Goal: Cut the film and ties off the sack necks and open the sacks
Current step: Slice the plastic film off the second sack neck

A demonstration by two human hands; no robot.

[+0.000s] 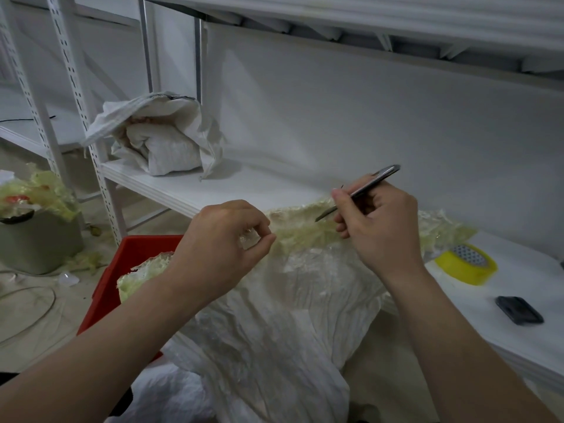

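Two hands at sack (290,315) neck: left hand (222,239) pinches film (305,232) edge, right hand (378,230) grips knife (376,180).

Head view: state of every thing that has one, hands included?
left hand, pinches the film
right hand, grips the knife
knife, tip pointed at the film
film, wrapped round the front sack's neck
front sack, neck closed
rear sack, mouth open
tape roll, lying flat
bin, heaped full
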